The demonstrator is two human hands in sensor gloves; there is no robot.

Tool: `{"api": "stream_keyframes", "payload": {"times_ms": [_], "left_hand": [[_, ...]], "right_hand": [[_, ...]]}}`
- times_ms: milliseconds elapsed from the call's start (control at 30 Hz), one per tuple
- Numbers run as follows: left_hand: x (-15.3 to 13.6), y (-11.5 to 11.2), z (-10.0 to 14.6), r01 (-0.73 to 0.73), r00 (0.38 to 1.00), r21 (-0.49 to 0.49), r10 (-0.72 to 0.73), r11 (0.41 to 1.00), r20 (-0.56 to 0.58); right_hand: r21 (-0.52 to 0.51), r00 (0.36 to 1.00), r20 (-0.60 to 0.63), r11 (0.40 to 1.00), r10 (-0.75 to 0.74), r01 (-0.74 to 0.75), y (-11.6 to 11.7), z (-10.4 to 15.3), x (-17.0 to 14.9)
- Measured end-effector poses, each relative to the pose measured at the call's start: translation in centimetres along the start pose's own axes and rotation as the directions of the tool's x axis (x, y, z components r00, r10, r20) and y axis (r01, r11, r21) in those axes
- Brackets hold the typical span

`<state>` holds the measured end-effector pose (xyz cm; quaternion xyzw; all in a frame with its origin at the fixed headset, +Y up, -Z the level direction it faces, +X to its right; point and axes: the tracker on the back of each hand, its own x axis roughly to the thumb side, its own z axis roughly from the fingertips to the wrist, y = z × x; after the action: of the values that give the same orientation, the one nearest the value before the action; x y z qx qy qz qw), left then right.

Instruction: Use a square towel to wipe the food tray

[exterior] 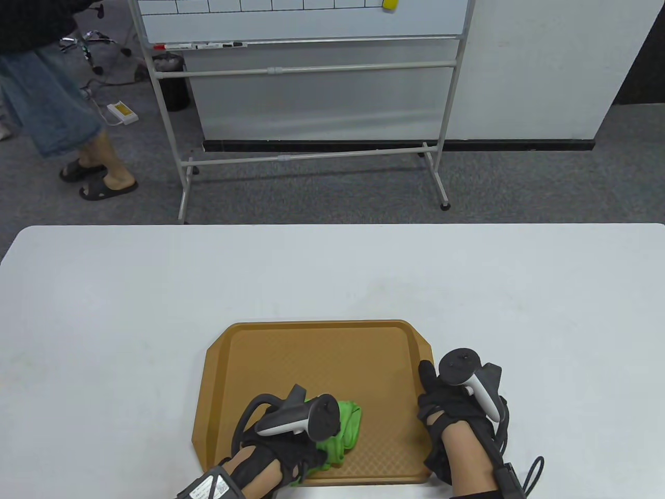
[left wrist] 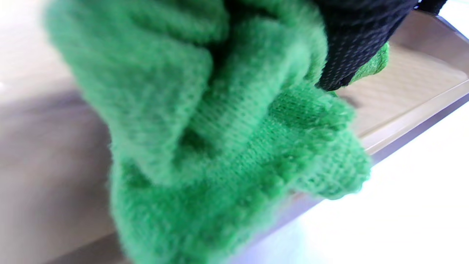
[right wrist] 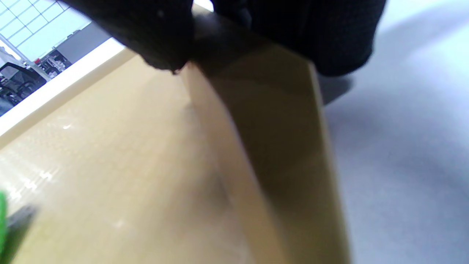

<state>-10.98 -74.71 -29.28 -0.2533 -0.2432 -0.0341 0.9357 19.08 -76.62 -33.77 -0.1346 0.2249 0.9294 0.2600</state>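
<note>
Left hand (exterior: 291,447) grips bunched green knitted square towel (exterior: 345,429) at near-left of brown plastic food tray (exterior: 317,340); right hand (exterior: 452,410) clasps its right rim; risk: loosened hold lets tray skid across the white table (exterior: 156,291).

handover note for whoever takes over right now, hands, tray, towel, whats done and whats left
Left hand: grips the bunched green towel, pressing it on the near part of the brown food tray.
Right hand: holds the tray's right rim, steadying it.
Tray lies on the white table, near the front edge.
Done: towel in hand and down on the tray.
Left: how much is already wiped can't be told; cover the far and right areas.
</note>
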Motion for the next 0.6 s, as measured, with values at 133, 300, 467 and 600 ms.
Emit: {"api": "stream_keyframes", "payload": {"times_ms": [133, 300, 467, 600], "left_hand": [[-2.6, -0.3, 1.0, -0.015, 0.998, -0.001, 0.015, 1.000, -0.063], [-5.6, -0.3, 1.3, -0.037, 0.988, 0.005, 0.037, 0.999, -0.153], [-8.1, 0.5, -0.1, -0.026, 0.964, 0.026, 0.032, 0.999, -0.263], [-9.6, 1.6, -2.3, -0.097, 0.941, 0.044, 0.106, 0.994, -0.321]], "right_hand": [[0.001, 1.000, 0.001, 1.000, -0.002, 0.002, 0.0, 0.0, 0.0], [0.002, 1.000, 0.004, 1.000, 0.008, -0.008, -0.1, 0.0, 0.0], [0.002, 1.000, 0.003, 1.000, 0.012, -0.012, -0.1, 0.0, 0.0], [0.002, 1.000, 0.003, 1.000, 0.011, -0.011, -0.1, 0.0, 0.0]]}}
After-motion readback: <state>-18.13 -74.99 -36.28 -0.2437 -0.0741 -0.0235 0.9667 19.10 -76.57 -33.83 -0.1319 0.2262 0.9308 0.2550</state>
